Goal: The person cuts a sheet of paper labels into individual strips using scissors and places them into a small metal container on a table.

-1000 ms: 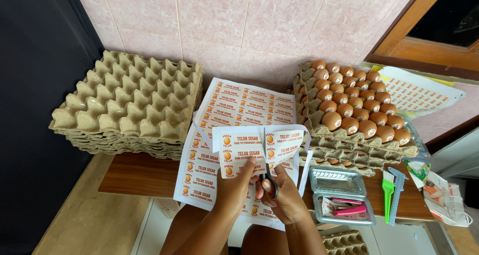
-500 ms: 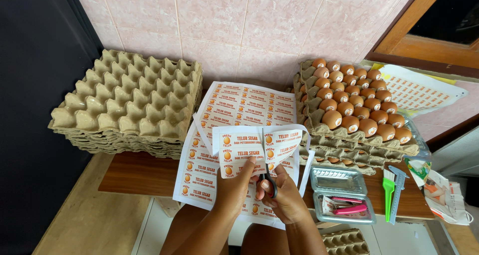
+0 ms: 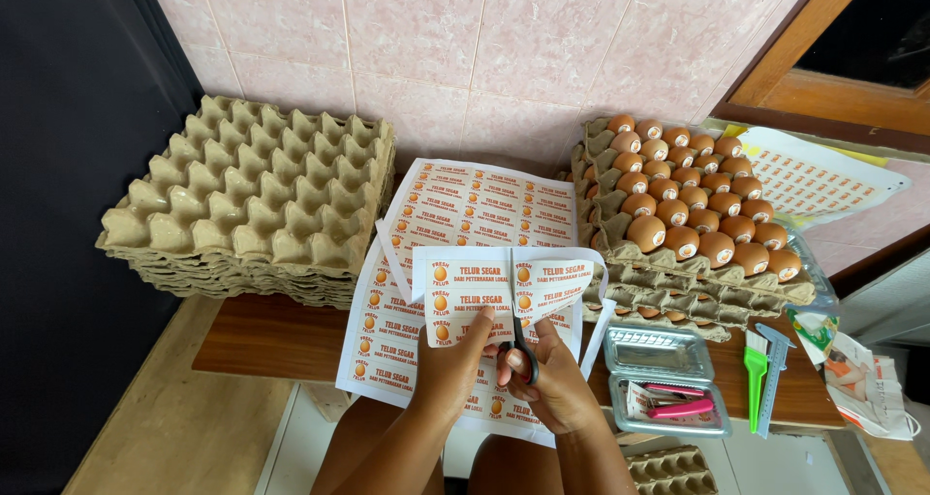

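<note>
Our left hand pinches the label strip above the desk's front edge; right hand closed on scissors, mid-cut approx. halfway up. Uncut sheets underneath, so lots left imo.

The stacked grey-brown egg trays look like rough, matt moulded pulp. The white label sheet with orange printing is thin, smooth paper. The brown tabletop is polished wood, and the rectangular silver tin seems to be shiny metal.
</note>
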